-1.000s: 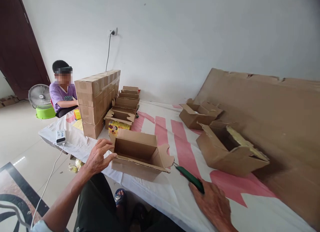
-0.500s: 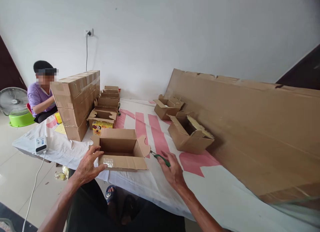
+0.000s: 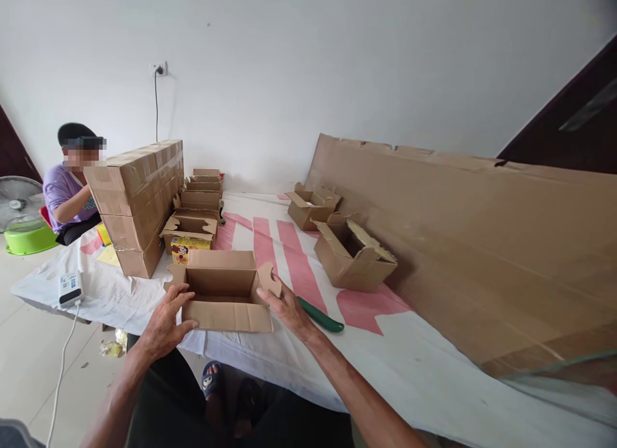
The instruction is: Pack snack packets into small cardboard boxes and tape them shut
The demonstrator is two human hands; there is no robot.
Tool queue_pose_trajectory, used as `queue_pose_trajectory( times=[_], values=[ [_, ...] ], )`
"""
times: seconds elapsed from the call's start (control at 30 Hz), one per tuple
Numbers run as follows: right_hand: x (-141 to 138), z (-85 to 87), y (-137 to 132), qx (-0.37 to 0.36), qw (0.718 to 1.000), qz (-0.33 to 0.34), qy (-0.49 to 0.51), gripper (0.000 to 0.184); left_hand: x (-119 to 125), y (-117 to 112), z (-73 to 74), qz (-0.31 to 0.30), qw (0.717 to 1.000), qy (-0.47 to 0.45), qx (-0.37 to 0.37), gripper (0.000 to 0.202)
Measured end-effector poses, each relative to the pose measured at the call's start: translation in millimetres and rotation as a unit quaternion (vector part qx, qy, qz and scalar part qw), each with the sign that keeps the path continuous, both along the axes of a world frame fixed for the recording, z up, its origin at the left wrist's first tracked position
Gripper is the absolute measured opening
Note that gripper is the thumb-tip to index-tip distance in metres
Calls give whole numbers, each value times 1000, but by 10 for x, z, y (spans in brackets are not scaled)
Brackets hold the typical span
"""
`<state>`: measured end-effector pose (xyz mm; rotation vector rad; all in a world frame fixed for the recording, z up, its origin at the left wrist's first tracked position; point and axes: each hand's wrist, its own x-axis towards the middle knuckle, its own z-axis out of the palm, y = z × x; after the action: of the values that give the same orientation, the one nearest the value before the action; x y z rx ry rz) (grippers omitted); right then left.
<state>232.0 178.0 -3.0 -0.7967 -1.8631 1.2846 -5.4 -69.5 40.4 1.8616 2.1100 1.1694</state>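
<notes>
An opened cardboard box point(image 3: 226, 316) sits at the table's near edge with its flaps spread out. My left hand point(image 3: 168, 319) grips its left end, fingers on the side flap and thumb by the front flap. At the opposite end, my right hand point(image 3: 284, 306) is closed on the right side flap, thumb toward the inside. A green-handled tool point(image 3: 322, 315) lies on the cloth just right of my right hand; its working end is hidden behind the hand.
Taped boxes point(image 3: 139, 210) form a stack at the left, beside a row of opened boxes point(image 3: 193, 224) and a yellow printed pack point(image 3: 190, 247). Two opened boxes point(image 3: 354, 258) stand near a large cardboard sheet point(image 3: 434, 242). A white device point(image 3: 70, 290) trails a cable. A person point(image 3: 67, 194) sits beyond the stack.
My right hand has let go of the green-handled tool onto the cloth and moved left to take the box's right flap. My left hand has stayed on the box. The view has shifted slightly.
</notes>
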Motion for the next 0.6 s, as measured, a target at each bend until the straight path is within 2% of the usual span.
queue_pose_trajectory(
  times=[0.17,0.3,0.6],
  values=[
    [31,56,-77,3,1000,29,11,78,38,-11,-26,7,998,55,-2,53],
    [11,111,-137,-2,999,45,25,83,17,-8,1,3,997,75,-10,44],
    [-64,64,-196,22,998,56,15,76,-5,-3,10,3,996,85,-18,50]
  ],
)
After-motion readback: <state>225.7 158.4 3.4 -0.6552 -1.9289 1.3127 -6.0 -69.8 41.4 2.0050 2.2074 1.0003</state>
